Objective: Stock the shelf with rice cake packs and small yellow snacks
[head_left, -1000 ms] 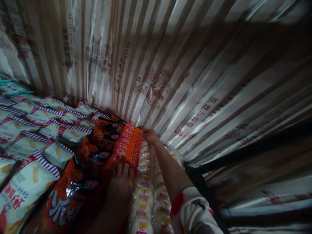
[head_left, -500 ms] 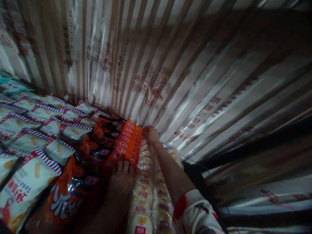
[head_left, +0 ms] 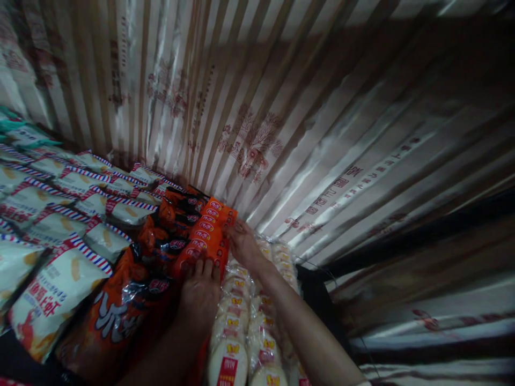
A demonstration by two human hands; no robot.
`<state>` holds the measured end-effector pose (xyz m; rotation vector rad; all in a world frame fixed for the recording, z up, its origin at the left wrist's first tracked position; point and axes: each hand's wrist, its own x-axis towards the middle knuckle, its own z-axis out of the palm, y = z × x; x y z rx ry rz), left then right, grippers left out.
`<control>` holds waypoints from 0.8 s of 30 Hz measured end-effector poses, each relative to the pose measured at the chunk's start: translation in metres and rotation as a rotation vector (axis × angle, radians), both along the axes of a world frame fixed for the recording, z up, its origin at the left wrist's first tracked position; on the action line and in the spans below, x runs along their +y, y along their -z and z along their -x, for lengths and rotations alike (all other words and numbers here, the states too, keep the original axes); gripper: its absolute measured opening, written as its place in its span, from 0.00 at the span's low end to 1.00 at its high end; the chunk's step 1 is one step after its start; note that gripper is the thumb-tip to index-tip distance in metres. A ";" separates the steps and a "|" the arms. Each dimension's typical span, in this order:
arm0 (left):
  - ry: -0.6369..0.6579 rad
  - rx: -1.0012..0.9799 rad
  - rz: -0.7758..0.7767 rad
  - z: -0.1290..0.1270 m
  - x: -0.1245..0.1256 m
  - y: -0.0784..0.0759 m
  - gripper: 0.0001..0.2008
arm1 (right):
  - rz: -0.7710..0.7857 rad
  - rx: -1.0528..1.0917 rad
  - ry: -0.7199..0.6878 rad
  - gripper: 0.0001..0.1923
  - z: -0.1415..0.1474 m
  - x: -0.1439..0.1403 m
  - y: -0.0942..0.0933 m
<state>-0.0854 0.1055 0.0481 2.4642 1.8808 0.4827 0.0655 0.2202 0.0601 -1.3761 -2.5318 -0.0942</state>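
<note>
Against the striped curtain [head_left: 281,107], on a shelf of snacks: one stack of orange packets [head_left: 205,236], standing between the dark orange bags [head_left: 169,236] and the rows of round white cakes [head_left: 237,332]. Left hand [head_left: 200,295] lies flat at the stack's near end, fingers spread and touching the lowest packet. Right hand [head_left: 241,244] presses the stack's right side near the far end, fingers loosely bent, nothing enclosed. White bags with red-and-blue edging [head_left: 60,214] fill the shelf further left.

Two bare forearms and hands [head_left: 200,294], no sleeves, rings or watch in view
</note>
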 end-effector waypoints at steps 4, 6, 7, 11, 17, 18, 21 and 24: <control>0.002 -0.001 0.033 0.002 -0.001 -0.007 0.18 | 0.076 -0.130 0.057 0.20 0.005 -0.033 -0.004; 0.004 -0.009 0.049 0.002 -0.001 -0.008 0.18 | 0.093 -0.176 0.096 0.22 0.007 -0.039 -0.008; 0.008 -0.018 0.048 0.002 -0.001 -0.009 0.18 | 0.098 -0.198 0.108 0.22 0.008 -0.041 -0.010; 0.013 -0.046 0.024 0.002 -0.001 -0.007 0.18 | 0.122 -0.278 0.127 0.20 0.015 -0.042 -0.014; 0.013 -0.056 0.023 0.004 -0.001 -0.005 0.17 | 0.119 -0.314 0.146 0.21 0.017 -0.040 -0.012; 0.013 -0.056 0.033 0.005 -0.001 -0.006 0.17 | 0.128 -0.313 0.143 0.21 0.017 -0.039 -0.011; 0.009 -0.055 0.043 0.005 -0.001 -0.007 0.16 | 0.143 -0.276 0.110 0.21 0.014 -0.038 -0.009; 0.010 -0.068 0.027 0.006 -0.001 -0.008 0.15 | 0.112 -0.226 0.103 0.22 0.011 -0.038 -0.004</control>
